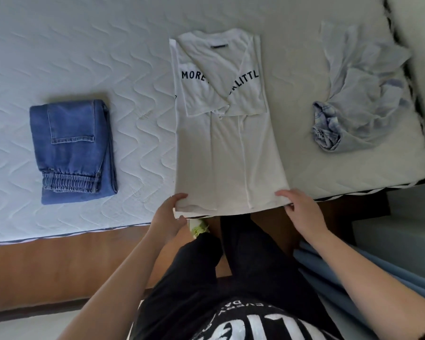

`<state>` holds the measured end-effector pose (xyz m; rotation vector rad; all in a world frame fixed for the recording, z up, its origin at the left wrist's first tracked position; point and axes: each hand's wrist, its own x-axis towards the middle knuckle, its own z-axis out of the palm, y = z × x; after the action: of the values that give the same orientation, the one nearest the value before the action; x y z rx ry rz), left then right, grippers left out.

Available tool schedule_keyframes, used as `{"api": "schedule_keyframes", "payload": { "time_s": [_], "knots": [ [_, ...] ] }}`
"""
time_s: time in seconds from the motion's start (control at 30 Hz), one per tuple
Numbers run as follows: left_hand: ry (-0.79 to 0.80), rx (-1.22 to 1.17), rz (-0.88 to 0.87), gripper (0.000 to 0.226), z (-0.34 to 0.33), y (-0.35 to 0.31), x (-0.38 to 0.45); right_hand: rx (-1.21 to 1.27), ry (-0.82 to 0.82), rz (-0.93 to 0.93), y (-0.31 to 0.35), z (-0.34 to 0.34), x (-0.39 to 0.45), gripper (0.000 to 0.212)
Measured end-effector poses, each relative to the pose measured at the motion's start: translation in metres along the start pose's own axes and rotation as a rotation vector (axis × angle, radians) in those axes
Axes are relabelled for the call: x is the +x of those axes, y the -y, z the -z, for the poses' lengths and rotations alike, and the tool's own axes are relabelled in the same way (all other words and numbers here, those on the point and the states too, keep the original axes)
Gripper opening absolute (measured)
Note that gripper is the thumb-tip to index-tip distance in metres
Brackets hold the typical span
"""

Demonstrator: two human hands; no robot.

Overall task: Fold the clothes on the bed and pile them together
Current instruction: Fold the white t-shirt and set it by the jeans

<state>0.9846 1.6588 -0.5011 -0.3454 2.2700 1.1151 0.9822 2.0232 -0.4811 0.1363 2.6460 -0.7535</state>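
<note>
Jeans (73,149) lay already folded at nine o'clock on the bed (88,55), so I counted that piece as done. At the centre lay the white T-shirt (225,133), its sleeves and sides turned in to make a long strip running from twelve toward six, its bottom hem at the near edge of the mattress. My left hand (168,213) pinched the hem's left corner, fingers on top and thumb underneath; my right hand (298,206) gripped the right corner, fingers curled over the cloth. I judged the shirt to be half folded, with the hem yet to be brought up toward the collar. At three o'clock a pale blue shirt (353,99) sat crumpled and untouched, well apart from the others. Nothing had been stacked: three garments lay in three separate spots, so the piling was still all ahead.
</note>
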Motion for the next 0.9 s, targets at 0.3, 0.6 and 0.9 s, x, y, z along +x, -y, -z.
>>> {"api": "schedule_keyframes", "payload": {
  "time_s": [0.3,0.6,0.9],
  "knots": [
    [-0.275,0.257,-0.231,0.017,0.015,-0.024,-0.054,-0.198,-0.230,0.197,0.022,0.036,-0.045,0.025],
    [-0.084,0.524,-0.558,0.025,0.020,-0.022,-0.112,-0.223,-0.171,0.341,0.011,0.045,-0.098,0.031],
    [0.052,0.443,-0.440,0.047,0.037,-0.054,-0.099,-0.207,-0.180,0.372,0.020,0.072,-0.078,0.040]
  ]
}}
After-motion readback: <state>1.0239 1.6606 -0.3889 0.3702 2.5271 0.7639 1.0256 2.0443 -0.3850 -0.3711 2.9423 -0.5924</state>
